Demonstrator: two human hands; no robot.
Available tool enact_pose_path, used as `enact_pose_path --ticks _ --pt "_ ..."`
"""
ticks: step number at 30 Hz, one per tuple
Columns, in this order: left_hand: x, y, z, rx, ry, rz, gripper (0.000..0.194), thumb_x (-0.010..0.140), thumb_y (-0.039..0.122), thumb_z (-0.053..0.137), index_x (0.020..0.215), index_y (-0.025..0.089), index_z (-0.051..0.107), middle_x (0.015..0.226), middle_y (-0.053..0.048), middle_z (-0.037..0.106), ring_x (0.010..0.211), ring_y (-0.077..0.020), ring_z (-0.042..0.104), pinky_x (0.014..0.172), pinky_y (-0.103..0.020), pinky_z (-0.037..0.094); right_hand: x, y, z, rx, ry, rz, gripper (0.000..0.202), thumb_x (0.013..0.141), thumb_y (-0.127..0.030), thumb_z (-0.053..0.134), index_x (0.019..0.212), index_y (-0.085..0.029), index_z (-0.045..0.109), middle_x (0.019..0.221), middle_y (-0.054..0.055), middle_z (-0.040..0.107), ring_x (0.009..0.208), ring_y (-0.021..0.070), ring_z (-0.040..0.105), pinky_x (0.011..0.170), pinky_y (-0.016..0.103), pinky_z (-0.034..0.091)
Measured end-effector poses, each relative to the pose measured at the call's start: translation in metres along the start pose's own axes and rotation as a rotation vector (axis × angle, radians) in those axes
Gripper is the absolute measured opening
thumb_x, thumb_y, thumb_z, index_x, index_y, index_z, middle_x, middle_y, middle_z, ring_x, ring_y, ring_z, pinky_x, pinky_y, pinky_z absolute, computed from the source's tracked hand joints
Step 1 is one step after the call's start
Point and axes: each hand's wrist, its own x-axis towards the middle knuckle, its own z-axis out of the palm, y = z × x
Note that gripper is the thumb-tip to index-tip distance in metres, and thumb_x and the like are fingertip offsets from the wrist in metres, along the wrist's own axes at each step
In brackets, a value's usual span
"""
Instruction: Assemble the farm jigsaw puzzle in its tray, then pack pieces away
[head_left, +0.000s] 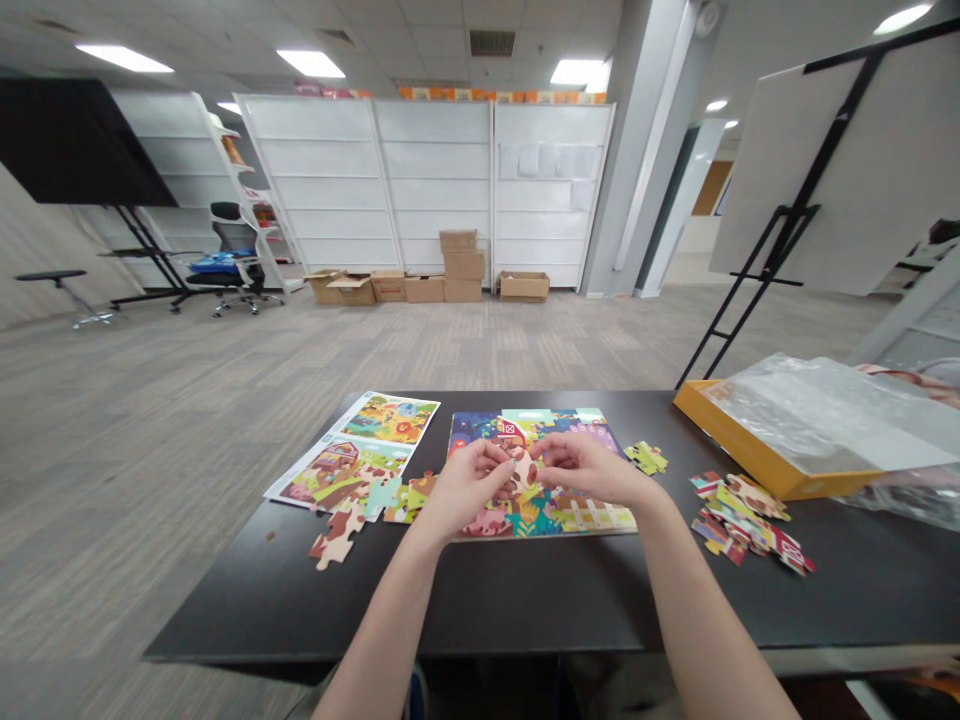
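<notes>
A white-and-brown spotted puzzle piece (524,470) is held over the middle of a farm-picture puzzle (592,510) on the black table. My left hand (471,483) pinches its left side between thumb and fingers. From the right, my right hand (586,468) grips the piece's edge, its fingers bent. Both hands hide part of the puzzle beneath. Left of the puzzle lie a brown-and-cream loose piece (335,537) and some green and yellow pieces (409,498). A printed picture sheet (352,455) rests at the left, partly under loose pieces.
On the right side of the black table (540,600) is a pile of loose puzzle pieces (750,520). Near the puzzle's right edge sits a green piece (646,457). A yellow box (787,440) with clear plastic wrapping stands at the right back.
</notes>
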Motion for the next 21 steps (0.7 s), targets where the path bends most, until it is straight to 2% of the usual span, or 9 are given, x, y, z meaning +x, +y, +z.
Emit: enact_pose_path --ticks 3,7,14,18,21 --pt "0.000 0.002 -0.003 0.036 0.011 -0.011 0.032 0.074 0.042 0.080 0.076 0.017 0.059 0.069 -0.002 0.070 0.068 -0.0176 0.072 0.064 -0.027 0.057 0.001 0.002 0.000 -0.010 0.041 -0.008 0.031 0.081 -0.042 0.072 0.101 -0.019 0.063 0.074 -0.001 0.069 0.067 0.0142 0.064 0.062 0.026 0.049" --pt "-0.003 0.003 -0.006 0.093 -0.068 -0.068 0.029 0.074 0.039 0.080 0.079 0.016 0.063 0.069 -0.004 0.073 0.069 -0.0184 0.073 0.064 -0.026 0.056 0.005 0.006 -0.001 -0.030 0.158 -0.043 0.027 0.082 -0.039 0.070 0.100 -0.019 0.063 0.076 0.000 0.069 0.068 0.0142 0.063 0.064 0.027 0.049" --pt "-0.005 0.001 -0.004 0.049 -0.135 -0.069 0.044 0.071 0.037 0.084 0.096 0.021 0.052 0.072 -0.003 0.075 0.068 -0.0193 0.074 0.060 -0.026 0.054 0.009 0.007 0.000 0.001 0.207 -0.064 0.027 0.082 -0.042 0.069 0.095 -0.019 0.065 0.079 0.002 0.070 0.071 0.0157 0.065 0.064 0.028 0.050" --pt "-0.005 0.002 -0.005 0.070 -0.162 -0.028 0.051 0.073 0.037 0.081 0.114 0.021 0.054 0.071 -0.002 0.074 0.071 -0.0207 0.075 0.061 -0.026 0.054 0.009 0.009 0.000 -0.001 0.229 -0.067 0.029 0.082 -0.044 0.070 0.096 -0.019 0.065 0.080 0.003 0.070 0.072 0.0162 0.066 0.063 0.028 0.051" --pt "-0.005 0.004 -0.006 0.100 -0.141 0.000 0.046 0.075 0.037 0.079 0.112 0.019 0.059 0.073 -0.004 0.075 0.073 -0.0216 0.075 0.062 -0.026 0.054 0.008 0.011 -0.002 0.011 0.239 -0.059 0.030 0.081 -0.044 0.070 0.096 -0.019 0.065 0.082 0.003 0.071 0.075 0.0167 0.067 0.067 0.029 0.053"
